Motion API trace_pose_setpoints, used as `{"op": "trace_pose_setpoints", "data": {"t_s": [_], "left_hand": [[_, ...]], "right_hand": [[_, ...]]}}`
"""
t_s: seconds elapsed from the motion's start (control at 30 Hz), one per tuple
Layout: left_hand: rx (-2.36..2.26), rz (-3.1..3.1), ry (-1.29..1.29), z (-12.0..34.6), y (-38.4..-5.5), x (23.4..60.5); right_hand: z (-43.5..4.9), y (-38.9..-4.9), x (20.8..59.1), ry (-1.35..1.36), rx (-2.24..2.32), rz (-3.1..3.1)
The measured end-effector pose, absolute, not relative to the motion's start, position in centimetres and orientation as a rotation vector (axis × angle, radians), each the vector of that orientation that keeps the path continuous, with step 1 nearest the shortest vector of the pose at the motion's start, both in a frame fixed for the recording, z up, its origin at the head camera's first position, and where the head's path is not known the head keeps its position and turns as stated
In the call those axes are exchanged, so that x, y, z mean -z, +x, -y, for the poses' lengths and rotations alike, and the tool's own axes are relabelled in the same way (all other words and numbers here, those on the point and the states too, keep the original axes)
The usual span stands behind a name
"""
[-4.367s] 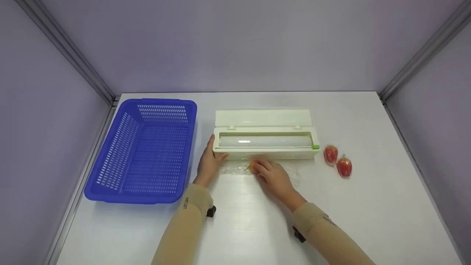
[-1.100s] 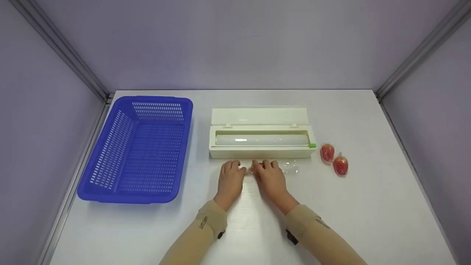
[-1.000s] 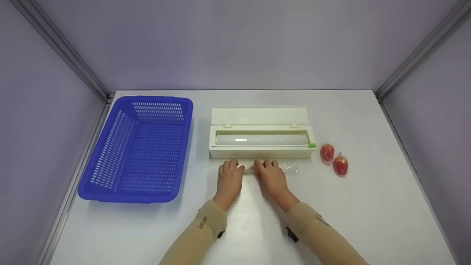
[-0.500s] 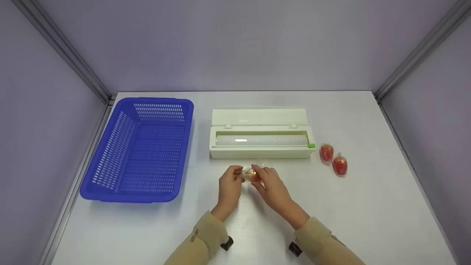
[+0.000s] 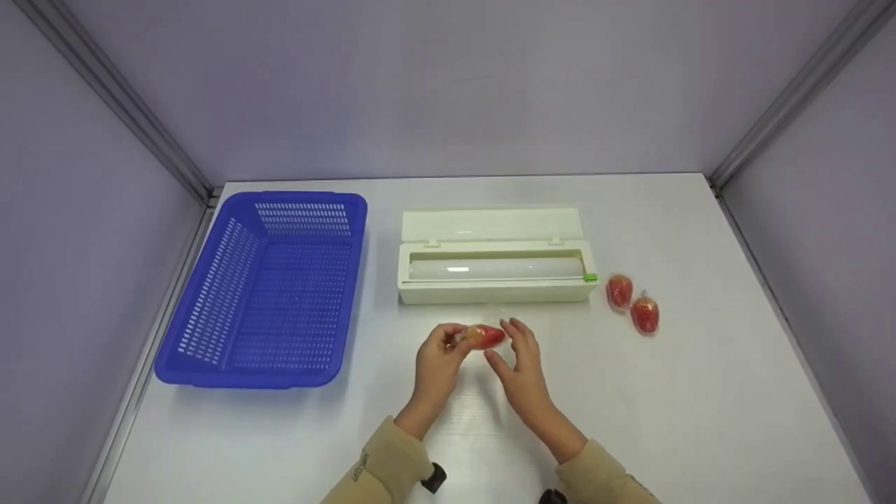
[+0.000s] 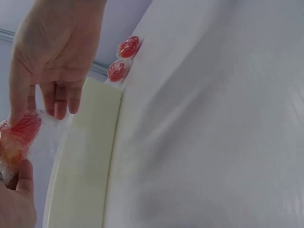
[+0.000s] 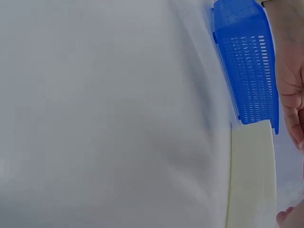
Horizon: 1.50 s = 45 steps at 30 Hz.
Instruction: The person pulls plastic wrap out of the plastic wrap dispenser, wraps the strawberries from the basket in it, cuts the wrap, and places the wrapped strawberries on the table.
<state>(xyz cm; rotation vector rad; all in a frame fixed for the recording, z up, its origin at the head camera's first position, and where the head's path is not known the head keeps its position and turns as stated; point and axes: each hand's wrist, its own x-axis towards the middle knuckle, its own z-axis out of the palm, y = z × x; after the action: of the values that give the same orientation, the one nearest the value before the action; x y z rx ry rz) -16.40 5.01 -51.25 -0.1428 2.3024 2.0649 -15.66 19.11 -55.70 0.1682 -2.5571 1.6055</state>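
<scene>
A small red fruit with a yellow end [image 5: 486, 337], wrapped in clear cling film, is held above the table just in front of the dispenser. My left hand [image 5: 435, 364] pinches its yellow end between thumb and fingers. Around the red tip, my right hand [image 5: 525, 378] has its thumb and fingers spread. In the left wrist view, one right-hand digit touches or nearly touches the red end, and a loose flap of film [image 6: 50, 135] reaches towards the other fingers. The white cling film dispenser [image 5: 493, 292] stands behind with its lid raised, showing the film roll [image 5: 497, 269].
Two more film-wrapped red fruits, a rear one [image 5: 619, 291] and a nearer one [image 5: 645, 315], lie right of the dispenser. A blue perforated basket [image 5: 352, 308] stands on the left. Panels enclose the white table [image 5: 714, 392] at the back and sides.
My left hand has left the dispenser's end for the fruit. Both hands worked the fruit and film on the table, then lifted it. My right hand has loosened from the fruit, whose red end now shows.
</scene>
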Motion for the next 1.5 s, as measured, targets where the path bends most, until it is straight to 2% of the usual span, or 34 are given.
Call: {"op": "trace_pose_setpoints", "data": {"t_s": [0.13,0.37,0.93,1.3,1.5], "left_hand": [[-2.048,-2.248,-0.039,-4.9,-16.5,52.1],[-2.006,-2.243,0.115,-4.9,-17.2,55.1],[-1.991,-2.154,-0.022,-5.4,-17.3,55.9],[-2.113,-2.111,-0.071,-7.0,-16.6,56.2],[-2.184,-2.141,-0.15,-7.2,-16.7,56.1]], "right_hand": [[-19.1,-15.2,55.7,-0.019,-2.06,2.372],[-19.2,-14.7,55.5,-0.093,-2.268,2.194],[-19.5,-14.4,55.3,-0.147,-2.453,2.122],[-18.8,-14.7,55.1,-0.364,-2.349,2.01],[-18.5,-14.6,54.6,-0.372,-2.329,2.184]]}}
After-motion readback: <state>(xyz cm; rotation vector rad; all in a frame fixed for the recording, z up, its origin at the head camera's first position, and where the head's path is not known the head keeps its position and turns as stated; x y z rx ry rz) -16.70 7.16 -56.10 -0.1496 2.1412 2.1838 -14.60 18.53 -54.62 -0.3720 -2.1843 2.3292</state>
